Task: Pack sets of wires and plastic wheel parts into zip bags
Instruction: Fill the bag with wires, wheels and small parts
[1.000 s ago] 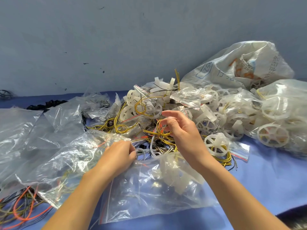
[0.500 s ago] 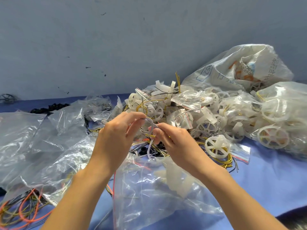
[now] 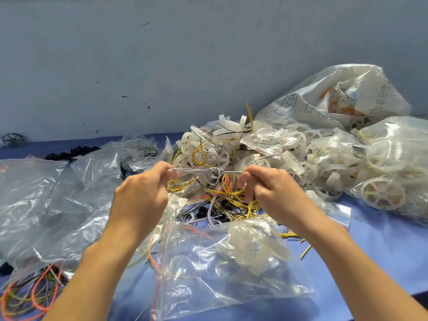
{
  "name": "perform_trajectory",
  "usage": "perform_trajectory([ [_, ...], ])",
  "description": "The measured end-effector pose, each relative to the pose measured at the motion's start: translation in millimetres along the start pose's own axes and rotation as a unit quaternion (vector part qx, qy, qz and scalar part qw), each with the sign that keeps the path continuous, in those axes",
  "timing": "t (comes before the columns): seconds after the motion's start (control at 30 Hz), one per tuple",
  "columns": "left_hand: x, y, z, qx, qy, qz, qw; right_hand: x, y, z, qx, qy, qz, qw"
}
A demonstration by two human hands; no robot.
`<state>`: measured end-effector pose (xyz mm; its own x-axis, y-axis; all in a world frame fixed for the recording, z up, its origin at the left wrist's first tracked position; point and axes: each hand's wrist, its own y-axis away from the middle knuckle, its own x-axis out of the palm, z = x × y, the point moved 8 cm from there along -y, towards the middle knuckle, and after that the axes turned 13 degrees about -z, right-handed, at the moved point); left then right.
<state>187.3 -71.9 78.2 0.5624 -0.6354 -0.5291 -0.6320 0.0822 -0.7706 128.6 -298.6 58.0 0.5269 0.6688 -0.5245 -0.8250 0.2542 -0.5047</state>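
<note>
A thin grey-white wire [image 3: 209, 171] with a knot in its middle is stretched level between my hands, above the pile. My left hand [image 3: 141, 195] pinches its left end and my right hand [image 3: 268, 189] pinches its right end. Under the wire lies a tangle of yellow wires [image 3: 228, 193] and small black parts. Behind that, white plastic wheel parts [image 3: 222, 144] are heaped. A clear zip bag [image 3: 222, 269] holding white plastic parts and a few wires lies flat in front of me, between my forearms.
Filled zip bags with white wheels [image 3: 382, 179] are piled at the right, below a large printed sack [image 3: 335, 100]. Empty clear bags [image 3: 46, 193] cover the left. Orange and dark wires [image 3: 34, 295] lie at the lower left. The blue tabletop [image 3: 382, 242] shows at the right.
My hands came together over the pile, took hold of the grey-white wire, then drew apart sideways, pulling it taut with a knot in the middle. The zip bag in front shifted slightly.
</note>
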Motion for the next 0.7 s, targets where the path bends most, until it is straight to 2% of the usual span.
perform_trajectory([
  [0.1,0.3,0.2,7.8,-0.039,0.032,0.009,0.999,0.5,1.7,-0.6,0.006,-0.003,0.012,1.000],
  [0.17,6.9,3.0,8.3,-0.105,0.142,0.013,0.984,12.0,8.0,0.8,0.021,-0.015,0.042,0.999],
  [0.27,19.2,10.9,-5.1,-0.220,0.340,0.033,0.914,37.3,20.5,8.0,0.048,-0.091,0.117,0.988],
  [0.33,28.2,17.6,-21.2,-0.248,0.406,0.064,0.877,46.9,22.7,18.5,0.014,-0.104,0.123,0.987],
  [0.43,38.3,29.0,-43.0,-0.221,0.429,0.122,0.867,49.0,19.6,26.8,-0.004,-0.141,0.083,0.987],
  [0.53,37.3,35.6,-49.7,-0.163,0.409,0.143,0.886,43.3,16.7,23.2,0.009,-0.169,0.044,0.985],
  [0.6,34.6,38.4,-49.3,-0.133,0.385,0.151,0.901,36.7,15.3,22.1,-0.019,-0.100,0.001,0.995],
  [0.7,33.2,42.6,-46.5,-0.122,0.373,0.174,0.903,31.8,17.4,27.1,-0.060,0.021,-0.052,0.997],
])
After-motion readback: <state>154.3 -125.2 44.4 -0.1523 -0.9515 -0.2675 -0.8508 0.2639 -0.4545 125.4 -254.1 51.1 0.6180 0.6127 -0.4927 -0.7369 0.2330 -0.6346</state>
